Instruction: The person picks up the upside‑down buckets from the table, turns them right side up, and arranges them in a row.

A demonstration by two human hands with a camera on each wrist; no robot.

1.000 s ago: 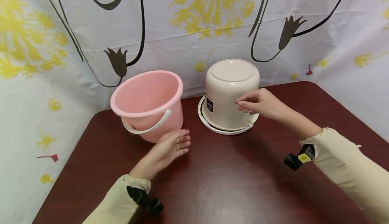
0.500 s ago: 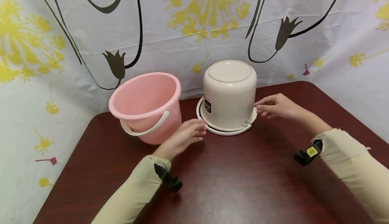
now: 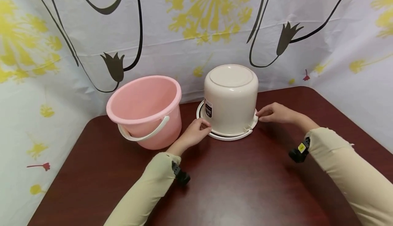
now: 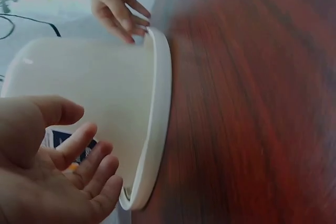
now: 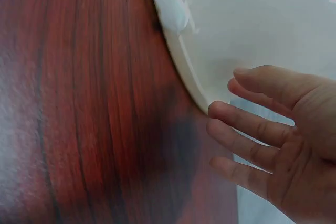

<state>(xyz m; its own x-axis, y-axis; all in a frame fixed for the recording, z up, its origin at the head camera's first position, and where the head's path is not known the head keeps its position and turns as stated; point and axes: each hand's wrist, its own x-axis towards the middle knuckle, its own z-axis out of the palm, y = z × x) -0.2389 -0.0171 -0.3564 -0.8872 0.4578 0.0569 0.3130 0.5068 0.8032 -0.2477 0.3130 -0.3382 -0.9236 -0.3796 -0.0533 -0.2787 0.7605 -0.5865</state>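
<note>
A cream bucket (image 3: 231, 100) stands upside down on the table, its rim and white handle (image 3: 227, 138) against the tabletop. My left hand (image 3: 196, 132) is at the left front of its rim, fingers loosely bent; in the left wrist view the fingers (image 4: 97, 174) lie in front of the bucket wall and handle, not closed round them. At the right side of the rim is my right hand (image 3: 274, 113). In the right wrist view its fingertips (image 5: 218, 109) meet the rim edge, while the thumb stands apart above. The bucket's inside is hidden.
Left of the cream bucket a pink bucket (image 3: 144, 111) stands upright, its white handle (image 3: 147, 135) hanging at the front. Both are on a dark red-brown table (image 3: 233, 181). A patterned white cloth (image 3: 172, 55) hangs close behind.
My left hand has moved right, from beside the pink bucket to the cream bucket's rim. My right hand has moved from in front of the cream bucket to its right rim.
</note>
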